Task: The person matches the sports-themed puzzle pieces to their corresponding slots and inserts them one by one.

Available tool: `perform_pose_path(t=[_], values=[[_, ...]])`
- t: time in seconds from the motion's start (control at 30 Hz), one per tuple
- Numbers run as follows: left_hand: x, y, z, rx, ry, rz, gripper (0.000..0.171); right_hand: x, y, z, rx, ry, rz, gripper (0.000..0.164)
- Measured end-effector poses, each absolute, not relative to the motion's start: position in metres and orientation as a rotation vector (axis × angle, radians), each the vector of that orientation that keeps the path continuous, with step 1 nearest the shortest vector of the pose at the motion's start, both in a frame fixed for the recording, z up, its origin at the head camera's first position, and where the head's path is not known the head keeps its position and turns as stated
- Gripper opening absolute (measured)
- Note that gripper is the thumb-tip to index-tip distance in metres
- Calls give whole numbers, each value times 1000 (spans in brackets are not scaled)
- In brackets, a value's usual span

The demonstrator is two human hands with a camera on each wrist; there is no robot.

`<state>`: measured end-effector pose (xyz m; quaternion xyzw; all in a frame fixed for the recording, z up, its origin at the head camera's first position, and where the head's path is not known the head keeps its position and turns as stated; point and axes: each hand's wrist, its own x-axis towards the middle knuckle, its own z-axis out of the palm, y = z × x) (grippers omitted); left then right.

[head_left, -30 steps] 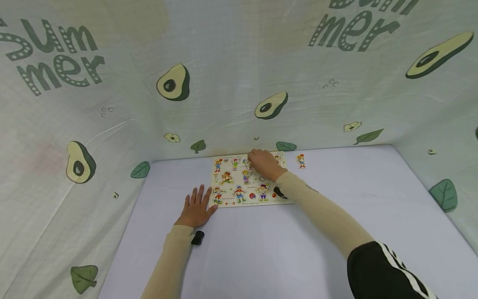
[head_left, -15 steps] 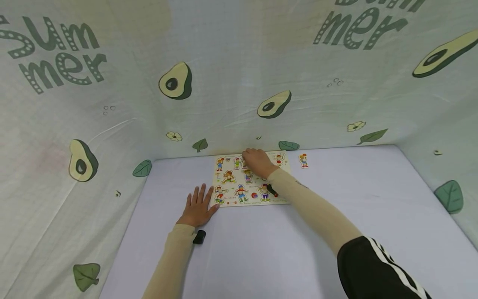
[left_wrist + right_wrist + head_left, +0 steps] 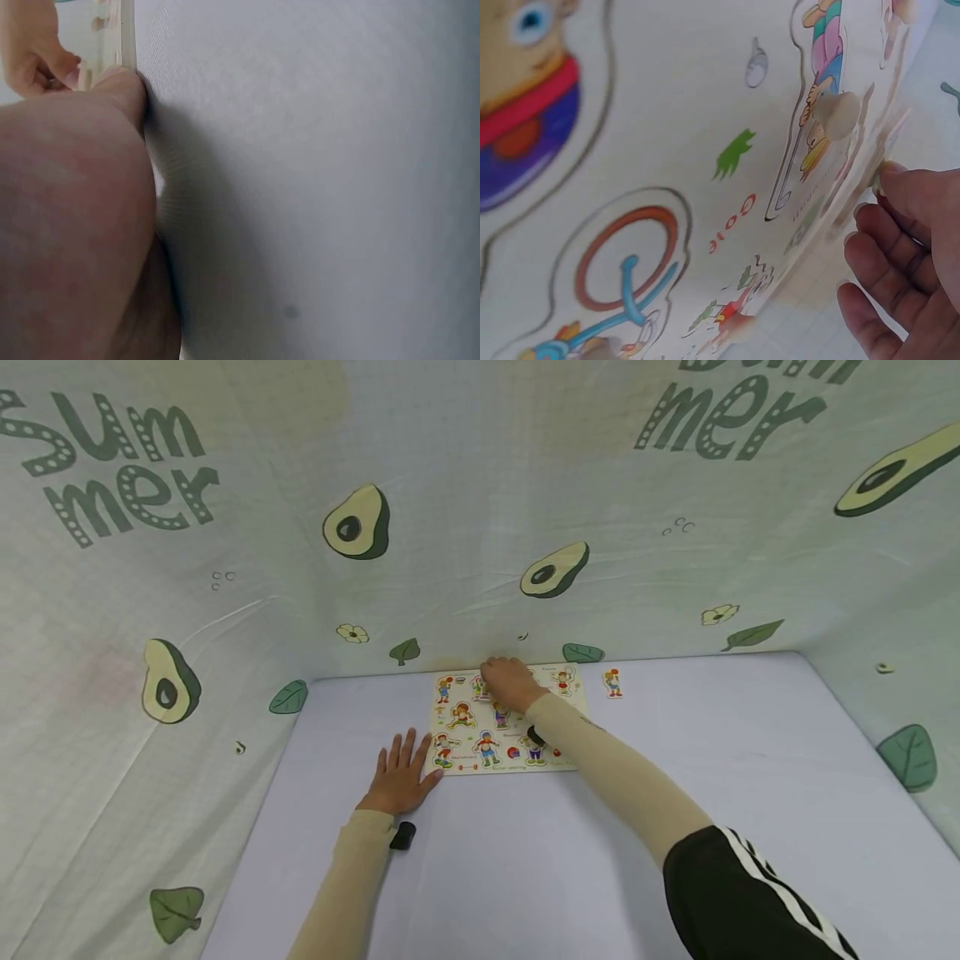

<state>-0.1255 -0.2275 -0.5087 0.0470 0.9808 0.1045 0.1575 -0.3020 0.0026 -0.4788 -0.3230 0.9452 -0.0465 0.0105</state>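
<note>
A wooden peg puzzle board [image 3: 471,758] with pictures of children at sports lies at the far edge of the table. Over its top row, my right hand [image 3: 506,683] pinches a puzzle piece [image 3: 877,182] between thumb and index finger, mostly hidden by the fingertips. The other fingers curl loosely below. My left hand [image 3: 397,777] lies flat with fingers spread, its thumb at the board's lower left corner. Round knobs stand up from inset pieces, such as a golfer piece [image 3: 826,64] in the right wrist view.
A loose child-shaped piece [image 3: 612,683] lies on the white table [image 3: 480,868], right of the board. A cloth wall [image 3: 450,527] printed with avocados and leaves rises right behind the board. Dark wrist devices show on both arms.
My right hand has moved left along the board's top row, still pinching. My left hand stays by the lower left corner. The view has shifted slightly.
</note>
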Motion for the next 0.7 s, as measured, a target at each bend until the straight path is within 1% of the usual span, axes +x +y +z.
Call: perform_pose_path(t=[0.3,0.7], values=[[-132,-233,-525,158,2823,258,78,-303,-5,-476,-1036,2921,-106,21],[-132,-234,-523,160,2823,272,79,-304,-12,-477,-1073,2909,-47,26]])
